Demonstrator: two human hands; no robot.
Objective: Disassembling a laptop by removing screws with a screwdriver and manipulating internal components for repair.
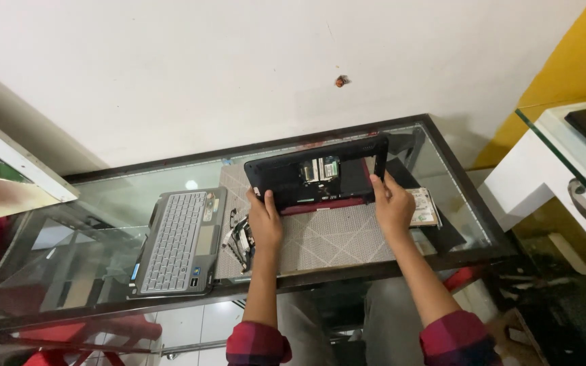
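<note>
Black plastic is being gripped by the fingers of both hands: the opened laptop base (320, 177) is being held tilted above the grey mat (333, 234) on the glass desk (103, 203), left hand (264, 218) and right hand (392, 207) each closed on a lower corner. A slipping grip is likely risking a drop onto glass. Loose parts (239, 237) beside the keyboard panel (178, 240) are being left indistinct.

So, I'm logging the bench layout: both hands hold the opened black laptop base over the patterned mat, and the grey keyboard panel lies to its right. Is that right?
Not quite. In the head view the grey keyboard panel lies to the left of the laptop base, not the right. The left hand and right hand do hold the base over the patterned mat.
</note>
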